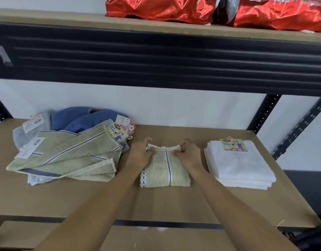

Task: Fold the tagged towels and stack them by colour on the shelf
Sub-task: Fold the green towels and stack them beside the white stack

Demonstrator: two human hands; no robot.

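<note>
A folded green towel with a blue stripe lies in the middle of the shelf board. My left hand pinches its far left corner, and my right hand pinches the far right corner, lifting the cream hem between them. To the right sits a neat stack of white towels with a Face Towel tag on top. On the left lies a loose pile of green towels with tags, over blue towels and a grey one.
The upper shelf's dark beam hangs low overhead, carrying red foil bags. Black perforated uprights stand at the back right. A white wall closes the back. A lower shelf board shows beneath the front edge.
</note>
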